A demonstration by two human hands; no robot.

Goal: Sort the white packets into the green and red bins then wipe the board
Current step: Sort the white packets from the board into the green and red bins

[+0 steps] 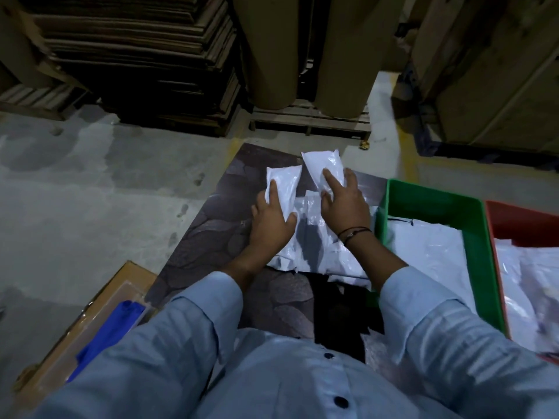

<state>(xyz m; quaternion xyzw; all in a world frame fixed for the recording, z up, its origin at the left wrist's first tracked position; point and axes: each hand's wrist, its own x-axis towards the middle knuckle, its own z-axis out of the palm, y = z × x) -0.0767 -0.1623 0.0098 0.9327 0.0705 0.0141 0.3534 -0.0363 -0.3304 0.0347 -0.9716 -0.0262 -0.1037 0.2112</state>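
Note:
A dark patterned board lies on the floor with a heap of white packets on it. My left hand grips one small white packet at the heap's far left. My right hand grips a second small white packet just beside it, at the board's far edge. To the right stands the green bin with white packets inside. Further right, the red bin also holds white packets, partly cut off by the frame.
A flat cardboard box with a blue cloth on it lies at the lower left. Wooden pallets, stacked sheets and brown paper rolls stand at the back. Bare concrete floor spreads to the left.

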